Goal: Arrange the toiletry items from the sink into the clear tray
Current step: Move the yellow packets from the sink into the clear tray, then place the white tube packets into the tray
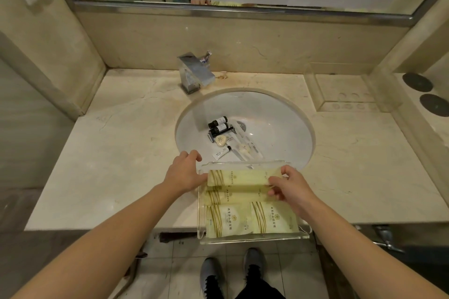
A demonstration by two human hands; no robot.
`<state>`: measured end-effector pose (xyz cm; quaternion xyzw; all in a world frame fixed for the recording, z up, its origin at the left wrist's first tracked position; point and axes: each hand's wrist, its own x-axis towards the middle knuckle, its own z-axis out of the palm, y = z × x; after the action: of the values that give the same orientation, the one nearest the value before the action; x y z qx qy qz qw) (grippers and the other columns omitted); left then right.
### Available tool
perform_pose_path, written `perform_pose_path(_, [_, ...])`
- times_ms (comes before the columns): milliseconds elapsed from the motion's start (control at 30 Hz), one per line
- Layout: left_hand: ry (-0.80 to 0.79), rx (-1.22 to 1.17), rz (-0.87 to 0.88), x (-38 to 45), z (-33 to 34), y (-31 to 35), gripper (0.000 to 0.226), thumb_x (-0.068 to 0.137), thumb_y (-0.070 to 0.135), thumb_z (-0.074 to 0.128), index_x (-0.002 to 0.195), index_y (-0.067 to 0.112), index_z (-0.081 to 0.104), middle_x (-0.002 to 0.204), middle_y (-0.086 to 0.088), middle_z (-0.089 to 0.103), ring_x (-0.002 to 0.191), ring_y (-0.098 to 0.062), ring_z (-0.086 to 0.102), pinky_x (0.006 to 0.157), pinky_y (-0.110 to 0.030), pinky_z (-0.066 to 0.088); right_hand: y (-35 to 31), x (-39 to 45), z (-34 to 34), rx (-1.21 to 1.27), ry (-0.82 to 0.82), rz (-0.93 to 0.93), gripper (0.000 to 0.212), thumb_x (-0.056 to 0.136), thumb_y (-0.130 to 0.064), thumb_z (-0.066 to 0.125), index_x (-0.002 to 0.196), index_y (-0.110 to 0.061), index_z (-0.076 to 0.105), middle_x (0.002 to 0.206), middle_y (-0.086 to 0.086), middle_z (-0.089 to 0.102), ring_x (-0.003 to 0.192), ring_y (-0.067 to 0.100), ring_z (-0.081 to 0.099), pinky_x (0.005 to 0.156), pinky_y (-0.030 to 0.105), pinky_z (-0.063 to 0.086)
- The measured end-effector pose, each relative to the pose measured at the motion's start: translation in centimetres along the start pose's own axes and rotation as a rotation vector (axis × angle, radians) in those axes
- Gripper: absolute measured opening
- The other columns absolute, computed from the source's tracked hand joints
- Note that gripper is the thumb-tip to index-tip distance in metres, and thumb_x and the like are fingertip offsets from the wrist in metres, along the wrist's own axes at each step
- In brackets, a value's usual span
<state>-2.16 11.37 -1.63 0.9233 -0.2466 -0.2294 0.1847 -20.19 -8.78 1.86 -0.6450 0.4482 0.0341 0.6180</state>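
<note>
A clear tray rests on the counter's front edge, over the sink rim. Several pale yellow packets lie in it; two square ones fill the near half. My right hand pinches the right end of the farthest long yellow packet. My left hand holds the tray's far left corner, thumb against that packet's left end. In the white sink bowl lie two small dark bottles, a razor, a round soap, a small white tube and several slim wrapped items.
A chrome faucet stands behind the sink. A second clear tray sits at the counter's back right, with two dark round discs on the ledge beside it. A mirror hangs above. My shoes show on the tiled floor below.
</note>
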Motion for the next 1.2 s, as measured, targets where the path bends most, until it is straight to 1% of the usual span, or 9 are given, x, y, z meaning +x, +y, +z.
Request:
perform_pose_path(133, [-0.024, -0.021, -0.011, 0.1, -0.1, -0.3, 0.048, 0.076, 0.034, 0.066, 0.118, 0.02, 0.049, 0.111, -0.004, 0.048, 0.101, -0.024, 0.05, 0.086, -0.036, 0.047, 0.6, 0.3, 0.6, -0.288, -0.012, -0.025, 0.017, 0.083, -0.004, 0.062, 0.085, -0.011, 0.047, 0.074, 0.011, 0.067, 0.052, 0.015, 0.056, 0.053, 0.027, 0.045])
perform_pose_path(300, [-0.011, -0.109, -0.009, 0.4, -0.2, 0.0, 0.037, 0.083, 0.03, 0.06, 0.116, 0.018, 0.051, 0.111, -0.004, 0.048, 0.102, -0.024, 0.052, 0.088, -0.036, 0.047, 0.9, 0.6, -0.2, -0.42, -0.04, -0.075, 0.02, 0.081, -0.005, 0.064, 0.078, -0.013, 0.046, 0.083, 0.019, 0.072, 0.051, 0.016, 0.052, 0.057, 0.031, 0.047])
perform_pose_path(467, [-0.132, -0.052, 0.021, 0.1, -0.3, 0.4, 0.075, 0.063, 0.051, 0.078, 0.124, 0.025, 0.045, 0.116, -0.001, 0.042, 0.107, -0.021, 0.049, 0.093, -0.041, 0.049, 1.0, 1.0, -0.2, -0.572, -0.116, -0.133, 0.024, 0.08, -0.006, 0.066, 0.074, -0.017, 0.045, 0.072, 0.003, 0.054, 0.063, 0.017, 0.046, 0.062, 0.032, 0.042])
perform_pose_path(567, [-0.198, 0.009, 0.044, -0.1, -0.2, 0.3, 0.091, 0.057, 0.052, 0.082, 0.133, 0.025, 0.039, 0.125, -0.003, 0.039, 0.116, -0.023, 0.044, 0.098, -0.04, 0.045, 1.1, 1.2, -0.1, -0.647, -0.112, -0.151, 0.026, 0.08, -0.01, 0.066, 0.07, -0.019, 0.044, 0.068, -0.003, 0.048, 0.061, 0.013, 0.042, 0.059, 0.025, 0.039])
perform_pose_path(700, [-0.184, 0.027, 0.057, -0.1, 0.0, 0.3, 0.094, 0.058, 0.051, 0.083, 0.135, 0.024, 0.037, 0.127, -0.004, 0.039, 0.118, -0.023, 0.044, 0.098, -0.04, 0.045, 1.3, 1.3, 0.1, -0.727, -0.021, -0.166, 0.023, 0.08, -0.022, 0.064, 0.07, -0.017, 0.044, 0.067, -0.002, 0.048, 0.059, 0.012, 0.042, 0.056, 0.025, 0.035])
perform_pose_path(833, [-0.183, 0.038, 0.073, 0.0, -0.1, 0.4, 0.095, 0.057, 0.051, 0.084, 0.135, 0.025, 0.037, 0.126, -0.003, 0.04, 0.118, -0.022, 0.044, 0.098, -0.04, 0.045, 1.5, 1.3, 0.5, -0.797, 0.107, -0.228, 0.021, 0.081, -0.022, 0.066, 0.082, -0.016, 0.045, 0.072, -0.001, 0.052, 0.06, 0.014, 0.045, 0.054, 0.027, 0.036])
perform_pose_path(933, [-0.189, 0.056, 0.086, 0.2, -0.1, 0.5, 0.096, 0.056, 0.051, 0.084, 0.135, 0.026, 0.037, 0.125, -0.002, 0.04, 0.117, -0.021, 0.044, 0.099, -0.039, 0.045, 1.4, 1.4, 0.7, -0.835, 0.1, -0.247, 0.019, 0.082, -0.02, 0.064, 0.083, -0.016, 0.046, 0.073, -0.002, 0.052, 0.06, 0.013, 0.045, 0.053, 0.026, 0.035])
perform_pose_path(1067, [-0.183, -0.024, 0.099, 0.4, -0.2, 0.7, 0.085, 0.062, 0.055, 0.078, 0.132, 0.026, 0.041, 0.12, 0.001, 0.041, 0.113, -0.018, 0.046, 0.097, -0.039, 0.046, 0.9, 1.7, 0.8, -0.807, 0.149, -0.349, 0.015, 0.084, -0.017, 0.06, 0.076, -0.017, 0.047, 0.068, -0.004, 0.052, 0.06, 0.015, 0.048, 0.056, 0.033, 0.043])
perform_pose_path(1200, [-0.02, -0.15, 0.095, 0.9, -0.4, 1.4, 0.05, 0.08, 0.048, 0.065, 0.12, 0.021, 0.052, 0.11, 0.003, 0.048, 0.098, -0.013, 0.052, 0.088, -0.031, 0.048, 0.0, 2.4, 0.9, -0.742, 0.264, -0.469, 0.011, 0.088, -0.017, 0.055, 0.078, -0.016, 0.051, 0.066, -0.005, 0.054, 0.063, 0.018, 0.053, 0.057, 0.036, 0.046])
